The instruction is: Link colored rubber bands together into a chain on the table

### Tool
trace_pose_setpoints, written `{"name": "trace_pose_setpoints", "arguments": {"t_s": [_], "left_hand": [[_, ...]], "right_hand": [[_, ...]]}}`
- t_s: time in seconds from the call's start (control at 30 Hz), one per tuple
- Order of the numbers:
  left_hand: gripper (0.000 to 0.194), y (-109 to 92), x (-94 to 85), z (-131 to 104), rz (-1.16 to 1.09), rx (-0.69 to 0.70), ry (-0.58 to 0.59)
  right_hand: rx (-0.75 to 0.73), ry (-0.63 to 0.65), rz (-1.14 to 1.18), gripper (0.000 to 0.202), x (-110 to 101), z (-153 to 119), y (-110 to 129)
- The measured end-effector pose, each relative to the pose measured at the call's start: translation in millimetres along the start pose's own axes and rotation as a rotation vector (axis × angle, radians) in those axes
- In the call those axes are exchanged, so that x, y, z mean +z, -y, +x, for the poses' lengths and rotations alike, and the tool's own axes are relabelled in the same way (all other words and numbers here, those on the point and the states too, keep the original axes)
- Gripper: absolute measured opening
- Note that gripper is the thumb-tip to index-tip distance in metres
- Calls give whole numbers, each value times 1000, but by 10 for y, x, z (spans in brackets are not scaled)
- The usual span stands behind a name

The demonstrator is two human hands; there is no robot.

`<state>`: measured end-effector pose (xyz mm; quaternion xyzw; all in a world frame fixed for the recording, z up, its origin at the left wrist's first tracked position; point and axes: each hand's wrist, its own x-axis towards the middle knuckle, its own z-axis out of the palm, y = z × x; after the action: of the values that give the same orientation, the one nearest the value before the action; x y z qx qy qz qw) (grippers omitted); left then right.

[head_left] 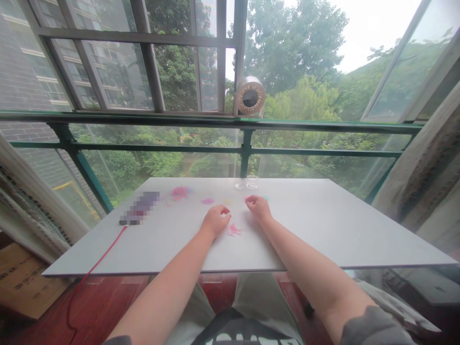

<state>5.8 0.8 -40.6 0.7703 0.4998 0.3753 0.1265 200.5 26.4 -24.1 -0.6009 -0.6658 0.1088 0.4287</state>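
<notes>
My left hand (215, 221) rests on the white table (323, 230), fingers loosely curled, with a gap between thumb and forefinger and nothing visible in it. Just beside it lies a small loose heap of pink strands (234, 230). My right hand (259, 208) is closed in a pinch farther back; a bit of pink shows at its fingertips, too small to name. Beyond the hands are small piles of thin coloured pieces: a purple pile (207, 201), a faint yellow pile (227, 201), and a teal pile (266, 198) partly behind my right hand.
A larger pink-red pile (179, 192) lies at the back left. Near the far edge stands a clear round container (252, 182) beside a clear lid-like disc (239, 185). A blurred-out device (140, 208) with a red cable (104, 254) sits left. A round fan-like device (250, 97) stands by the railing.
</notes>
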Motion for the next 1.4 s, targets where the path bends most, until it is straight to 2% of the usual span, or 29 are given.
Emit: {"name": "trace_pose_setpoints", "arguments": {"t_s": [0.1,0.17,0.3,0.47,0.6,0.77,0.97,1.07,1.17,1.4], "left_hand": [[15,16,7,-2,8,-40,4],[13,4,2,-4,22,-55,-1],[12,-17,-16,-2,57,-72,4],[14,-16,-35,-4,84,-52,24],[16,-16,-43,0,77,-55,28],[18,5,-50,11,69,-80,26],[17,7,-79,1,79,-99,13],[16,-18,-102,-10,65,-96,55],[18,-45,-134,-19,46,-85,148],[22,-90,-166,-27,110,-107,217]], "right_hand": [[95,-11,-204,19,-139,130,-150],[106,10,-294,21,-215,178,-230],[91,64,-401,24,-267,216,-308],[-12,118,-485,24,-245,223,-340],[-99,127,-496,34,-307,213,-359],[-217,257,-500,44,-448,256,-381],[-329,376,-488,30,-563,340,-416],[-321,391,-383,23,-574,343,-396],[-264,376,-293,21,-560,339,-353],[-168,322,-400,18,-487,430,-259]]}}
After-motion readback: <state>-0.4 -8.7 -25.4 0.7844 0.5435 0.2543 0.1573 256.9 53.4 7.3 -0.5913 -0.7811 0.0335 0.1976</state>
